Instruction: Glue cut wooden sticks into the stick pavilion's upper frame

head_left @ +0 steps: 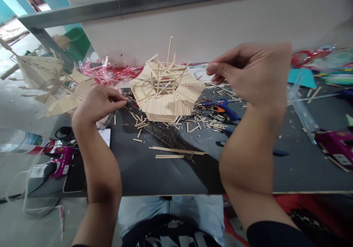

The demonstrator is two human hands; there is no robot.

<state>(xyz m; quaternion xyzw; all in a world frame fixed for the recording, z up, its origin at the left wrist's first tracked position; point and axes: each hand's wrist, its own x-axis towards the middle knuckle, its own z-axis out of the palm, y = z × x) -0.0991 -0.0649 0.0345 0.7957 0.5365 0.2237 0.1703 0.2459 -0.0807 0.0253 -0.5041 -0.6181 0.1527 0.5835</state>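
Pale wooden sticks make up the model (pixel 167 105), which stands on the dark bench (pixel 154 180) between the two hands. Its lower roof looks largely done — the panels in view are closely covered — while the upper frame (pixel 171 50) is open struts around a tall post, so that part seems unfinished. Loose sticks (pixel 178 151) lie in front, two of them across a ruler (pixel 165 138), with offcuts (pixel 212 123) scattered about. The left hand (pixel 95 105) pinches finger and thumb together beside the model; the right hand (pixel 253 70) pinches likewise, raised at its right — I cannot tell whether either holds anything. Far left is a clear bottle (pixel 11 140), its contents unclear.
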